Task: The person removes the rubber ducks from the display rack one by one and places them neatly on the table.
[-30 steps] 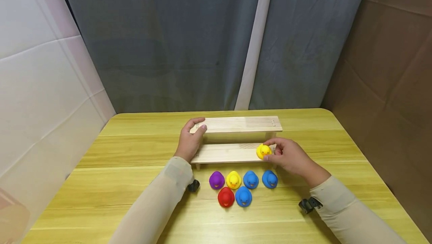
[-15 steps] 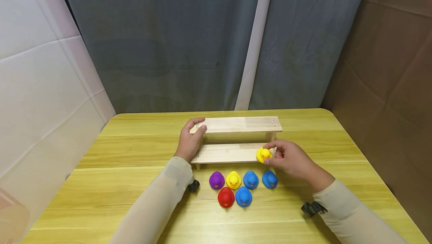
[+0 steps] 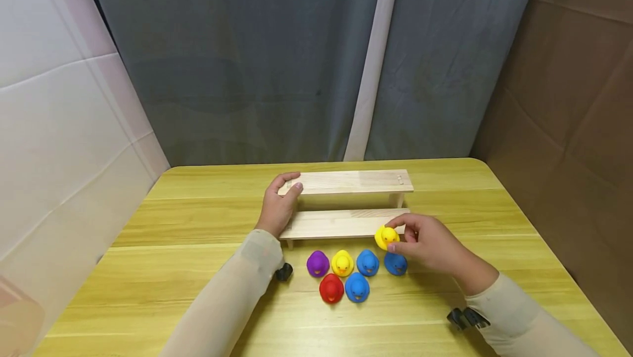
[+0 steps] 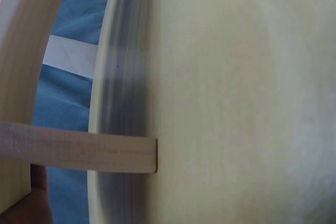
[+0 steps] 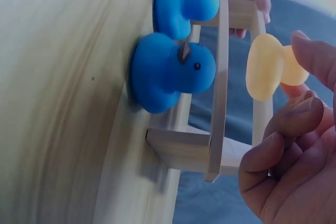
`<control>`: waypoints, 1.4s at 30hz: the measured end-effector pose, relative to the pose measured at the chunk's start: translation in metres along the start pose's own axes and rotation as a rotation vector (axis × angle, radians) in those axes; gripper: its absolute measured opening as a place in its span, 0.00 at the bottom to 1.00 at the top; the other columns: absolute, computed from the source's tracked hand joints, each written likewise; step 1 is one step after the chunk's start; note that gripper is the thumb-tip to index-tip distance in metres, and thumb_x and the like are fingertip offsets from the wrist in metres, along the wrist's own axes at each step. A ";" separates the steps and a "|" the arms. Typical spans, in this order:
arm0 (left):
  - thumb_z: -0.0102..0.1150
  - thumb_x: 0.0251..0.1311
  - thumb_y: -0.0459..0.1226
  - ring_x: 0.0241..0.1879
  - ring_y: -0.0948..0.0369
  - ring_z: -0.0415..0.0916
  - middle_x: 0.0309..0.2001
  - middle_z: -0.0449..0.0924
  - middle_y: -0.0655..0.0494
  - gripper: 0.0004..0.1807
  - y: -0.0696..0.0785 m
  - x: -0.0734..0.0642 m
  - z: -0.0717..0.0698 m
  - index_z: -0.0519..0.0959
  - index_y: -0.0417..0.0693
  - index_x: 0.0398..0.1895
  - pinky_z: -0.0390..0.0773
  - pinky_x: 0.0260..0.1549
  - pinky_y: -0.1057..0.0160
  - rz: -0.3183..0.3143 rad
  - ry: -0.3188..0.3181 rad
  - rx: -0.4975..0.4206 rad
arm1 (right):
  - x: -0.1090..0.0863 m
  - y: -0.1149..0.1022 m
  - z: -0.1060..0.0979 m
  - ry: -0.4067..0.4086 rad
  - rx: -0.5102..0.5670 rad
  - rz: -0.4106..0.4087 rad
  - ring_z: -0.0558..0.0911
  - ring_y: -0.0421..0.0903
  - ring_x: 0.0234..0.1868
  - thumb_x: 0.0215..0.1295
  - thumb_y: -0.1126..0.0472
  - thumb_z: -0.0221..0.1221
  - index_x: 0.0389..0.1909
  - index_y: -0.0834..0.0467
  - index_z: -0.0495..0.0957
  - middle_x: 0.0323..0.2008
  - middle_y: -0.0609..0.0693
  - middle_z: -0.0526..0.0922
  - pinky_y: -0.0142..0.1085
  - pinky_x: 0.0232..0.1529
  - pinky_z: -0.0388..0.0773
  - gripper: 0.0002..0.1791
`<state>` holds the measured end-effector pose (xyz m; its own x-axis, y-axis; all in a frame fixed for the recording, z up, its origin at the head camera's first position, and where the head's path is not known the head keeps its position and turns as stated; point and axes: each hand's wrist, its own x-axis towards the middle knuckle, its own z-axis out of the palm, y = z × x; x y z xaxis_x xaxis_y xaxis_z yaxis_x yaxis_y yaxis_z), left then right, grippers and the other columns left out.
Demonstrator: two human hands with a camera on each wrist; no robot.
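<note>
Between thumb and fingers, my right hand [image 3: 437, 244] pinches a yellow rubber duck [image 3: 386, 238] by its head. In the right wrist view the held duck [image 5: 265, 69] is raised above the level of the lower board. From the head, it overlaps the front edge of the lower board [image 3: 336, 224] and part of a blue duck. My left hand [image 3: 279, 206] grips the left end of the upper board [image 3: 356, 181] of a two-step wooden stand, thumb on top. The left wrist view shows a leg [image 4: 121, 153] of the stand; most of that hand is out of view there.
In front of the stand, ducks sit on the table [image 3: 198, 269]: purple [image 3: 317, 264], yellow [image 3: 342, 263] and two blue [image 3: 367, 263] in one row, red [image 3: 331, 289] and blue [image 3: 357, 288] nearer. A grey curtain [image 3: 237, 71] hangs behind the table.
My right hand has drawn the yellow duck from over the lower board's right end toward the near side, up to the right-hand blue duck. The left hand and stand stay put.
</note>
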<state>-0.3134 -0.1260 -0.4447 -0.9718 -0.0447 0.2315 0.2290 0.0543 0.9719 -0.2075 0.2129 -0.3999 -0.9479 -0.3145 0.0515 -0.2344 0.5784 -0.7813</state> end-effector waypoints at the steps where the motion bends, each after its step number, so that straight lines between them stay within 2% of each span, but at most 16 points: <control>1: 0.61 0.74 0.37 0.57 0.61 0.75 0.63 0.77 0.50 0.17 0.000 0.000 0.000 0.80 0.47 0.63 0.75 0.56 0.71 -0.001 0.002 0.002 | -0.001 -0.001 0.000 -0.005 0.004 0.005 0.67 0.42 0.21 0.61 0.62 0.75 0.53 0.60 0.85 0.21 0.46 0.67 0.30 0.22 0.60 0.19; 9: 0.61 0.74 0.36 0.56 0.61 0.75 0.63 0.77 0.50 0.17 0.000 0.000 -0.001 0.80 0.46 0.63 0.75 0.55 0.72 0.000 0.006 0.002 | -0.011 -0.004 0.004 -0.041 0.053 -0.005 0.67 0.42 0.22 0.61 0.63 0.75 0.51 0.60 0.85 0.21 0.46 0.67 0.30 0.22 0.61 0.18; 15: 0.61 0.74 0.37 0.57 0.61 0.74 0.63 0.77 0.50 0.17 0.001 0.000 -0.002 0.80 0.47 0.63 0.74 0.56 0.70 0.005 0.005 -0.001 | -0.015 -0.004 0.007 -0.060 0.073 0.019 0.67 0.42 0.22 0.61 0.61 0.76 0.51 0.59 0.85 0.22 0.47 0.68 0.29 0.22 0.63 0.18; 24: 0.61 0.74 0.37 0.60 0.60 0.73 0.64 0.76 0.50 0.17 0.000 0.000 -0.001 0.80 0.47 0.63 0.72 0.60 0.66 0.010 -0.003 0.003 | -0.022 -0.005 0.010 -0.098 0.080 0.015 0.68 0.41 0.23 0.61 0.59 0.76 0.53 0.60 0.84 0.22 0.46 0.69 0.29 0.23 0.65 0.21; 32: 0.61 0.74 0.37 0.58 0.60 0.73 0.64 0.76 0.51 0.17 0.000 0.000 -0.001 0.80 0.48 0.63 0.73 0.58 0.67 0.006 -0.004 0.009 | -0.029 -0.002 0.013 -0.120 0.088 0.007 0.69 0.40 0.23 0.61 0.58 0.76 0.52 0.60 0.84 0.22 0.45 0.69 0.29 0.24 0.67 0.21; 42: 0.60 0.74 0.36 0.60 0.59 0.74 0.64 0.77 0.48 0.17 -0.001 0.001 -0.001 0.80 0.46 0.64 0.73 0.60 0.68 0.010 -0.003 -0.002 | -0.036 -0.001 0.019 -0.157 0.112 0.035 0.69 0.40 0.23 0.60 0.59 0.77 0.51 0.62 0.84 0.22 0.46 0.69 0.29 0.24 0.66 0.22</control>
<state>-0.3149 -0.1266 -0.4453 -0.9696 -0.0413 0.2412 0.2389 0.0532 0.9696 -0.1687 0.2097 -0.4127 -0.9076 -0.4144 -0.0677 -0.1682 0.5065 -0.8457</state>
